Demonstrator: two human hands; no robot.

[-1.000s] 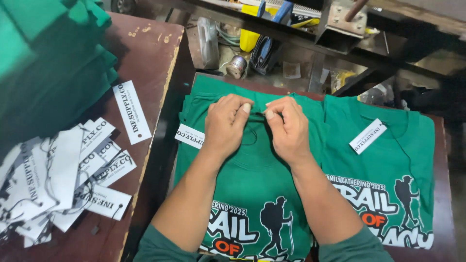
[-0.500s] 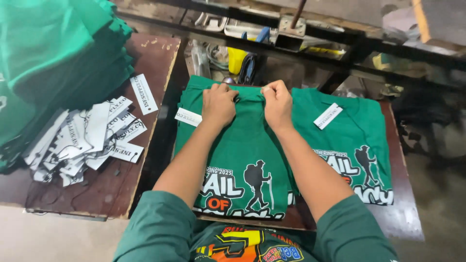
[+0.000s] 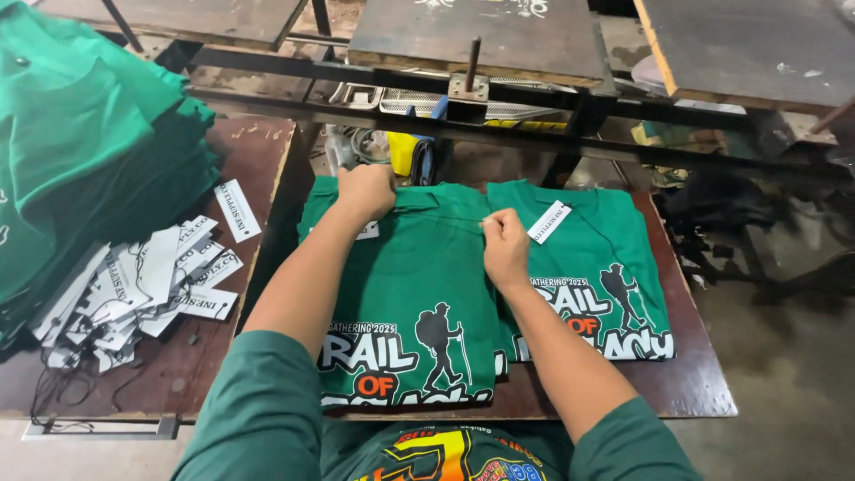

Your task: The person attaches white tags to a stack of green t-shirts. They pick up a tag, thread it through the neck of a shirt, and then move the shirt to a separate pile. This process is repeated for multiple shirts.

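At the far left sat a pile of green shirts and white tags on a brown table. In the middle, the left hand gripped the folded green shirt at its collar. The right hand pinched its edge. Dark metal frames stood behind.

Two printed shirts lie side by side on the wooden board, the near shirt overlapping the left edge of the other shirt. A paper tag rests on the right one. On the table to the left, a heap of tags lies before a stack of folded shirts. Behind everything runs a metal frame.
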